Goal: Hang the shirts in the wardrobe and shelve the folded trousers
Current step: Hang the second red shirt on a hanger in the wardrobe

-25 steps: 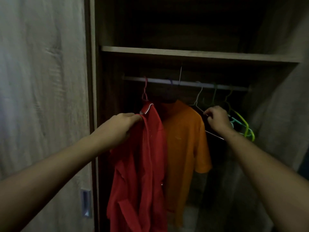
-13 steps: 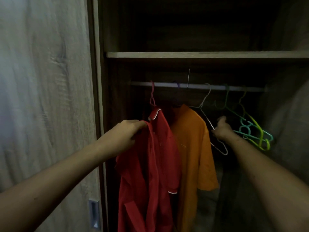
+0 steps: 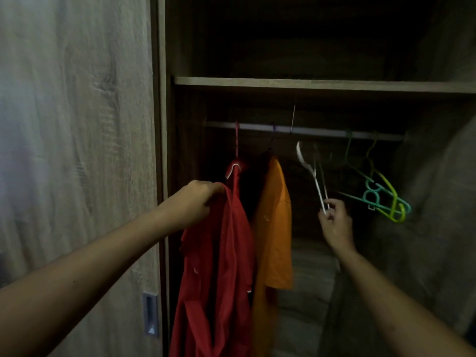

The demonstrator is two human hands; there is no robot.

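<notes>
1. Two shirts: one red shirt [image 3: 219, 253], one orange shirt [image 3: 275, 228].
2. Two hands: left hand [image 3: 198, 202], right hand [image 3: 336, 225].
3. One white hanger [image 3: 307, 168]; one red hanger [image 3: 236, 140]; a bunch of green, yellow and teal hangers [image 3: 396, 202], number unclear.
4. One rail [image 3: 322, 130], one shelf [image 3: 309, 83], one door handle [image 3: 150, 315].

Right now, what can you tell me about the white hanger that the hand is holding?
The white hanger is thin, wire or slim plastic by its look, and blurred. It is tilted and seen almost edge-on. Its curved hook is at the top, just below the rail and apparently not over it. The right hand pinches its lower end. It is held between the orange shirt and the green and yellow hangers, touching neither.
</notes>
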